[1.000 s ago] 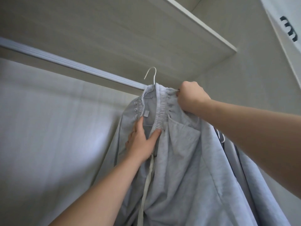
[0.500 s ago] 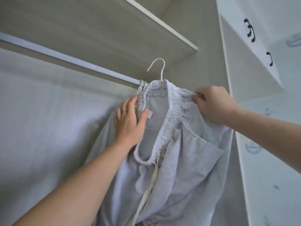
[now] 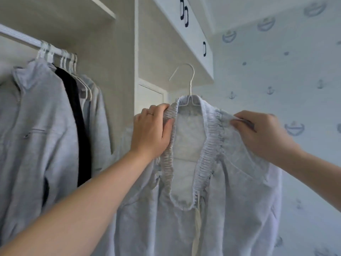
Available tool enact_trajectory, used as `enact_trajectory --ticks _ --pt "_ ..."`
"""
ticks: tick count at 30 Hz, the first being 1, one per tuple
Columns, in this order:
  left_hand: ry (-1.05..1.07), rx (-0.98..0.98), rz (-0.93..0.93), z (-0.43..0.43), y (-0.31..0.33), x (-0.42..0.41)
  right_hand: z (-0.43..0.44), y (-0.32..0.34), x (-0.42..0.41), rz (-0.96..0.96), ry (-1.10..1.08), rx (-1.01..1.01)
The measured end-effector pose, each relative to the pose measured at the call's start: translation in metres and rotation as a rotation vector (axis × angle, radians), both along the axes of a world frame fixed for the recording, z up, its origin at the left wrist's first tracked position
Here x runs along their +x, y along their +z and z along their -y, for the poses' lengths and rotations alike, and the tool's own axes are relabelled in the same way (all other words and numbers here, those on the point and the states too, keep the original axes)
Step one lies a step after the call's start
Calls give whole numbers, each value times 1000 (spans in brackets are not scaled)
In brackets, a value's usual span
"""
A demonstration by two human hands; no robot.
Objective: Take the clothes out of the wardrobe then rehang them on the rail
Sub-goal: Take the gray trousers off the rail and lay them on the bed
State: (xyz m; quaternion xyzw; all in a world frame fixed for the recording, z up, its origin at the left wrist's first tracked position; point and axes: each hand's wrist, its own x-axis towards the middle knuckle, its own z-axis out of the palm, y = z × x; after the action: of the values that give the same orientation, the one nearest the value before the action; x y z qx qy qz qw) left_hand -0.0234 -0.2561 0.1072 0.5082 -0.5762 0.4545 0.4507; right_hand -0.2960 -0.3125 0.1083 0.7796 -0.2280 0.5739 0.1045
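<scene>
Light grey sweatpants (image 3: 212,209) with an elastic waistband hang on a white hanger (image 3: 191,84), held in the air outside the wardrobe. My left hand (image 3: 153,130) grips the left side of the waistband. On the right side, my right hand (image 3: 262,133) pinches the waistband. The hanger's hook is free and touches nothing. At the upper left runs the wardrobe rail (image 3: 20,36), carrying several white hangers with a grey jacket (image 3: 36,135), a black garment (image 3: 77,115) and another grey piece.
The wardrobe's side panel (image 3: 120,71) stands between the hanging clothes and the sweatpants. White upper cabinets with dark handles (image 3: 186,15) jut out overhead. A wall with anchor-patterned wallpaper (image 3: 276,71) lies to the right.
The sweatpants on their hanger have come off the rail and moved right, out of the wardrobe. My left hand shifted up onto the waistband. The view swung right.
</scene>
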Motion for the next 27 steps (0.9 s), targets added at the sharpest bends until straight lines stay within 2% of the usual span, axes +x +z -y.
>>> enact_trajectory --ticks 5,12,17,19,27 --pt "-249 110 5 70 -49 -107 21 -56 -120 6 -181 84" --pt "-587 365 -40 161 -136 -254 36 -152 -270 15 -407 237" --pt "-778 662 -53 227 -228 -367 35 -237 -368 24 -652 396" --pt "-795 740 -52 241 -250 -383 31 -258 -384 -22 -701 433" --pt "-1197 1156 86 300 -379 -581 -4 -381 -505 40 -1159 789"
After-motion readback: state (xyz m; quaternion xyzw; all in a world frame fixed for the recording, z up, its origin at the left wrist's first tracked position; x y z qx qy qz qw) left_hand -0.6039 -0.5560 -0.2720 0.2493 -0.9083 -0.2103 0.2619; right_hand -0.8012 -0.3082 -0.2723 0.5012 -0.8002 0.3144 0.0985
